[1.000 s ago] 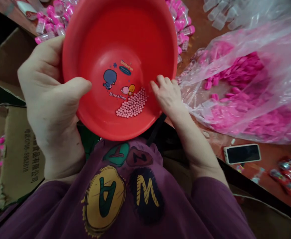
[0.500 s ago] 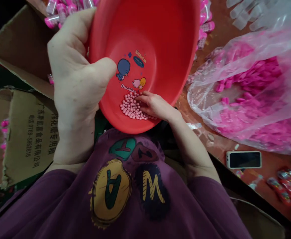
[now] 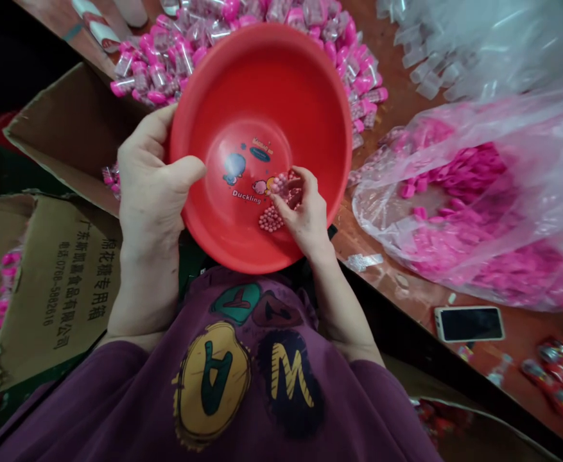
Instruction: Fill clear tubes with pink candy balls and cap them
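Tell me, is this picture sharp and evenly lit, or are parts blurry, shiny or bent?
In the head view, the round red plastic basin is evenly lit and sharp, its printed word readable; the clear plastic bag of pink pieces shows pale glare; the small pink beads by the right hand look slightly soft; the brown cardboard box bends near the edge, and corners darken.

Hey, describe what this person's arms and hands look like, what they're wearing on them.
Both the left hand and the right hand are bare: no gloves, rings or watch visible. Forearms are uncovered; dark purple sleeves are pushed up near the elbows, matching the purple top.
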Action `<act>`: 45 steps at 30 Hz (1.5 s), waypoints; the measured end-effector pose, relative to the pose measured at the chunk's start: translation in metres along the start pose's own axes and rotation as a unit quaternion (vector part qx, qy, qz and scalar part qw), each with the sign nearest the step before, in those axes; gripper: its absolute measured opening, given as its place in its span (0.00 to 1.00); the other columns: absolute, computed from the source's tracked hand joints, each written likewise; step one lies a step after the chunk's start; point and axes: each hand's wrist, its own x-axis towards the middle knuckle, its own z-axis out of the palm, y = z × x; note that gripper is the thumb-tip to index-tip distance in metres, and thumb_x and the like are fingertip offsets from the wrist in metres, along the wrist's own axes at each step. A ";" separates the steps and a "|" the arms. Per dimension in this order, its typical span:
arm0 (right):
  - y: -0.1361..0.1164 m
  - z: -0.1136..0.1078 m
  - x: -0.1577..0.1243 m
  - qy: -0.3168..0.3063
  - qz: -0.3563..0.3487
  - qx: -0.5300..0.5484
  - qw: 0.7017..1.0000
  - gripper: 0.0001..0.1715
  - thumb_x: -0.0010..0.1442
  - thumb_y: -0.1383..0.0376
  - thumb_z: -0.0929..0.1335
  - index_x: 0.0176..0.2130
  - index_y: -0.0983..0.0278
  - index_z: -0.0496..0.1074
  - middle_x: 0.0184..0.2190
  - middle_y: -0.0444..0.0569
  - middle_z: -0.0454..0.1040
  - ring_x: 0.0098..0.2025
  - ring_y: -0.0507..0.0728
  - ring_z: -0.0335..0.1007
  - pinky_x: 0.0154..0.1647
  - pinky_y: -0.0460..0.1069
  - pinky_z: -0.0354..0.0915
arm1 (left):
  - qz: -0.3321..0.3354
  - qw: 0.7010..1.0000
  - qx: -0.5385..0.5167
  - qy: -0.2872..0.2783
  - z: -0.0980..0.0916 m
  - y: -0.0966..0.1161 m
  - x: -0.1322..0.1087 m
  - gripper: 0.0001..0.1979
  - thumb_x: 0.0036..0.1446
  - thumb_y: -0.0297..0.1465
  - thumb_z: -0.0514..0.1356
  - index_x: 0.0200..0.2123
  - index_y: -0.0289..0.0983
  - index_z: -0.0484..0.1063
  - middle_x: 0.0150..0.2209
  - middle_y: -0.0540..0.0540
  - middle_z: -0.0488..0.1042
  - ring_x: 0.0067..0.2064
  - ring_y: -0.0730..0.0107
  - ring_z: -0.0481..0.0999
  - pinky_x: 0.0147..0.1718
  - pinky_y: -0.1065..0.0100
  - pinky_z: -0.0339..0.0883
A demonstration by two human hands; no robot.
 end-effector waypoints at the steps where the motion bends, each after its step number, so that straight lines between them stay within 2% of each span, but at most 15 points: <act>1: -0.002 -0.001 0.001 0.016 -0.003 -0.006 1.000 0.34 0.68 0.52 0.70 0.68 0.55 0.61 0.57 0.54 0.79 0.50 0.62 0.81 0.53 0.60 0.78 | -0.005 1.000 0.002 -0.001 0.000 -0.001 0.000 0.30 0.40 0.21 0.63 0.51 0.32 0.84 0.44 0.47 0.86 0.43 0.60 0.84 0.45 0.58 0.84; 4: -0.006 -0.004 0.002 0.036 -0.008 -0.046 0.998 0.29 0.69 0.52 0.70 0.65 0.57 0.66 0.57 0.55 0.80 0.54 0.63 0.81 0.55 0.59 0.78 | -0.012 1.000 0.002 -0.001 0.001 0.001 -0.002 0.32 0.38 0.19 0.61 0.51 0.32 0.84 0.45 0.46 0.86 0.45 0.58 0.84 0.48 0.54 0.84; 9: 0.001 -0.003 0.001 -0.001 0.005 -0.106 0.994 0.26 0.69 0.54 0.70 0.61 0.59 0.70 0.59 0.57 0.80 0.59 0.67 0.80 0.58 0.61 0.77 | -0.006 1.000 0.005 -0.008 0.000 0.003 -0.003 0.36 0.36 0.18 0.58 0.52 0.30 0.84 0.46 0.45 0.86 0.46 0.57 0.84 0.49 0.54 0.83; 14: 0.008 -0.001 -0.003 0.003 0.018 -0.092 0.996 0.27 0.68 0.54 0.70 0.63 0.59 0.69 0.61 0.58 0.79 0.60 0.67 0.79 0.61 0.64 0.76 | 0.003 1.000 0.002 -0.019 -0.005 -0.006 0.002 0.32 0.40 0.23 0.65 0.53 0.29 0.83 0.46 0.41 0.84 0.48 0.49 0.83 0.52 0.44 0.83; 17: 0.008 -0.001 -0.007 0.038 0.009 -0.064 0.997 0.29 0.69 0.54 0.69 0.65 0.58 0.67 0.61 0.59 0.78 0.60 0.66 0.79 0.60 0.63 0.77 | 0.011 1.000 0.004 -0.026 -0.006 -0.009 0.002 0.31 0.41 0.25 0.68 0.54 0.30 0.82 0.47 0.41 0.83 0.50 0.47 0.83 0.56 0.38 0.81; 19: 0.009 -0.001 -0.009 0.052 0.010 -0.063 0.997 0.29 0.70 0.53 0.68 0.65 0.58 0.67 0.60 0.58 0.79 0.58 0.65 0.80 0.59 0.62 0.78 | 0.003 1.000 0.014 -0.022 -0.005 -0.007 0.000 0.31 0.42 0.24 0.67 0.55 0.31 0.83 0.48 0.42 0.83 0.49 0.49 0.83 0.57 0.39 0.80; 21: 0.011 -0.002 -0.010 0.038 0.021 -0.079 0.996 0.28 0.69 0.53 0.69 0.64 0.58 0.68 0.58 0.58 0.80 0.56 0.65 0.81 0.57 0.62 0.78 | -0.010 0.999 0.026 -0.016 -0.004 -0.004 -0.001 0.32 0.42 0.23 0.67 0.55 0.31 0.83 0.49 0.42 0.84 0.49 0.51 0.82 0.57 0.42 0.80; 25: 0.012 -0.006 -0.012 0.007 0.044 -0.105 0.994 0.28 0.68 0.55 0.70 0.63 0.60 0.69 0.59 0.59 0.80 0.57 0.67 0.80 0.58 0.62 0.77 | -0.006 1.000 0.001 0.003 0.000 -0.001 -0.001 0.31 0.39 0.24 0.68 0.52 0.29 0.84 0.46 0.42 0.86 0.46 0.53 0.82 0.50 0.51 0.82; 29: 0.007 -0.014 -0.016 0.006 0.026 -0.120 0.992 0.28 0.69 0.54 0.69 0.64 0.59 0.70 0.59 0.58 0.80 0.58 0.68 0.79 0.59 0.63 0.76 | -0.003 1.000 -0.011 0.013 0.002 -0.004 0.001 0.31 0.37 0.25 0.67 0.50 0.28 0.85 0.44 0.45 0.87 0.45 0.57 0.83 0.45 0.57 0.81; 32: 0.007 -0.016 -0.017 0.004 0.011 -0.149 0.989 0.28 0.70 0.54 0.68 0.65 0.60 0.71 0.57 0.59 0.80 0.56 0.68 0.80 0.57 0.62 0.77 | -0.013 1.000 -0.007 -0.001 0.002 0.000 0.000 0.32 0.37 0.23 0.63 0.51 0.31 0.84 0.45 0.48 0.87 0.46 0.59 0.83 0.47 0.57 0.81; 35: 0.013 -0.011 -0.017 -0.012 0.011 -0.156 0.988 0.27 0.71 0.55 0.67 0.64 0.62 0.71 0.55 0.60 0.80 0.54 0.68 0.80 0.56 0.62 0.77 | -0.021 1.000 0.011 -0.006 0.002 0.011 -0.003 0.33 0.36 0.20 0.60 0.50 0.35 0.85 0.45 0.51 0.87 0.48 0.56 0.84 0.51 0.53 0.81; 39: 0.026 -0.003 -0.019 0.022 -0.003 -0.114 0.993 0.28 0.71 0.53 0.68 0.65 0.60 0.69 0.55 0.58 0.79 0.54 0.66 0.79 0.57 0.63 0.76 | -0.053 0.996 0.067 -0.019 0.004 0.022 -0.006 0.35 0.38 0.15 0.60 0.49 0.45 0.85 0.48 0.56 0.86 0.52 0.54 0.83 0.56 0.51 0.78; 42: 0.030 -0.001 -0.022 0.039 -0.029 -0.066 0.997 0.30 0.72 0.54 0.67 0.68 0.60 0.65 0.58 0.59 0.77 0.55 0.65 0.78 0.58 0.63 0.77 | -0.036 0.998 0.048 -0.007 0.003 0.015 -0.004 0.31 0.40 0.19 0.62 0.50 0.38 0.85 0.46 0.51 0.86 0.49 0.54 0.82 0.53 0.50 0.78; 45: 0.033 -0.006 -0.028 0.089 -0.049 -0.025 0.995 0.33 0.73 0.55 0.66 0.72 0.57 0.59 0.58 0.58 0.75 0.53 0.63 0.78 0.54 0.62 0.79 | 0.000 0.999 0.029 0.014 -0.001 0.000 -0.001 0.31 0.40 0.30 0.67 0.51 0.28 0.84 0.44 0.44 0.85 0.45 0.54 0.80 0.53 0.42 0.78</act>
